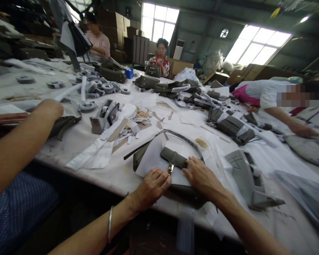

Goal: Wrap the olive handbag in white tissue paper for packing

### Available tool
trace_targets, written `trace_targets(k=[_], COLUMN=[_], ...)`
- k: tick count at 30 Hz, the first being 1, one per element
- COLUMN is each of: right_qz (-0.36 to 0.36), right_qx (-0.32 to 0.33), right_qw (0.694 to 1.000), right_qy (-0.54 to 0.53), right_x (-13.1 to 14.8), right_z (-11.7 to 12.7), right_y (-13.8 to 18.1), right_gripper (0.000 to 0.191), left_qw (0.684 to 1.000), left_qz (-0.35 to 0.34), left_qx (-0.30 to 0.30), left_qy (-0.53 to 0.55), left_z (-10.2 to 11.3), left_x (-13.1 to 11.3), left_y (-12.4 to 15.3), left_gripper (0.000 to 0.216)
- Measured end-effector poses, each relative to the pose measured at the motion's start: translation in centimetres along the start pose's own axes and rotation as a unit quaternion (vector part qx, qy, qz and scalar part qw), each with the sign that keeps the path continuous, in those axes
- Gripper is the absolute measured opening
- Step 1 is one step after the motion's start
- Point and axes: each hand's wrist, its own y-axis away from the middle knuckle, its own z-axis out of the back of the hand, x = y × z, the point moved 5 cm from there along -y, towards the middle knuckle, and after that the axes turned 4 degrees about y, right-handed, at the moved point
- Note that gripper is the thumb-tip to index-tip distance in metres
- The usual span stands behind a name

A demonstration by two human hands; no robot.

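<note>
A dark olive handbag (184, 191) lies at the table's front edge, with a white sheet (151, 156) over its body and a long strap (195, 143) looping behind. On the sheet sits a short olive flap (172, 156) with a gold metal clasp (171, 169). My left hand (155, 184), fingers curled and close together, grips the bag just beside the clasp; what lies under the fingertips is hidden. At the flap's right end is my right hand (202, 175), its fingers and thumb bent around the edge there.
Grey tape dispensers stand left (105, 115) and right (246, 180). Paper and card scraps (138, 124) lie behind the bag. Tape rolls (95, 85) and wrapped bags (228, 124) fill the far table. A co-worker's arm (23, 141) reaches in at left; other people sit around.
</note>
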Motion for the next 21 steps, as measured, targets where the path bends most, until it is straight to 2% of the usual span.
trace_targets(k=[3,6,9,12,16,19,21], right_qz=[-0.032,-0.006,0.03,0.051,0.024,0.006,0.007], right_qx=[0.052,0.06,0.083,0.072,0.044,0.04,0.039], right_qw=[0.997,0.997,0.993,0.994,0.999,0.998,0.998], right_qy=[-0.037,-0.049,-0.075,-0.072,0.019,0.039,0.041], right_x=[-2.2,-3.0,-3.1,-3.1,-3.1,-3.0,-2.9], right_z=[0.3,0.7,0.4,0.3,0.4,0.2,-0.1], right_y=[-2.4,-3.7,-3.3,-2.3,-2.3,-3.0,-3.6], right_gripper=[0.027,0.022,0.032,0.043,0.029,0.016,0.014], left_qw=[1.0,1.0,1.0,1.0,1.0,1.0,1.0], left_qz=[-0.002,0.0,0.006,0.009,0.004,0.006,0.007], left_qx=[0.01,0.012,0.012,0.012,0.011,0.004,0.0], left_qy=[0.001,0.0,0.006,0.011,0.008,0.011,0.017], left_z=[-0.2,-0.3,-0.3,-0.2,-0.3,-0.3,-0.3], left_x=[0.0,0.1,0.1,0.1,0.1,0.1,0.1], left_y=[0.1,0.2,0.2,0.1,0.1,0.2,0.2], left_gripper=[0.023,0.023,0.024,0.025,0.023,0.024,0.025])
